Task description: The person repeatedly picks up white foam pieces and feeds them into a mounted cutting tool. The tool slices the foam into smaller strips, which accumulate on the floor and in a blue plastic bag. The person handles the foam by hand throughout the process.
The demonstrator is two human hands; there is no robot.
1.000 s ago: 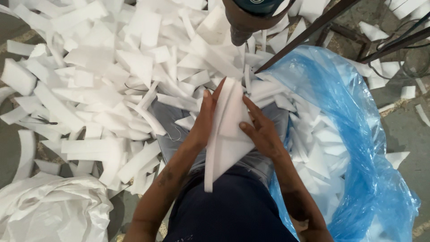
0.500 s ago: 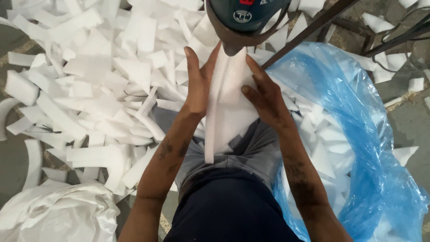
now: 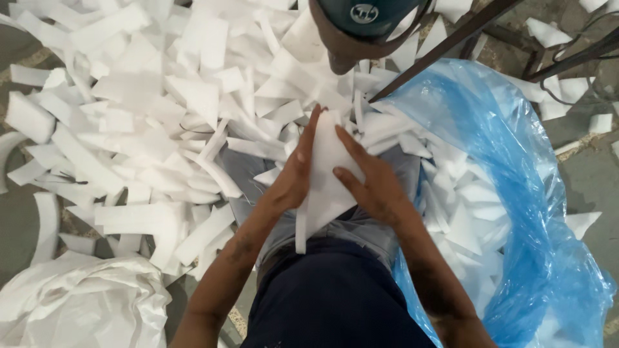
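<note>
Left hand (image 3: pixel 293 177) and right hand (image 3: pixel 374 183) clamp stack of white foam sheet offcuts (image 3: pixel 325 174) between flat palms, over lap. Heap of white foam strips (image 3: pixel 148 116) ahead; blue plastic bag (image 3: pixel 516 167) just right, holding foam pieces.

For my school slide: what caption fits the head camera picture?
Both hands, left hand and right hand, press a white foam piece above scattered foam scraps.

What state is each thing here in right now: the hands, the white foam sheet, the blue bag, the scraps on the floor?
Foam sheet: held edge-on between both hands, above the lap.
Left hand: flat against the sheet's left face, grip closed on it.
Right hand: fingers spread over the sheet's right face.
Blue plastic bag: open, holding foam pieces.
Foam scraps: heaped loose on the floor.
White sack: crumpled.
</note>
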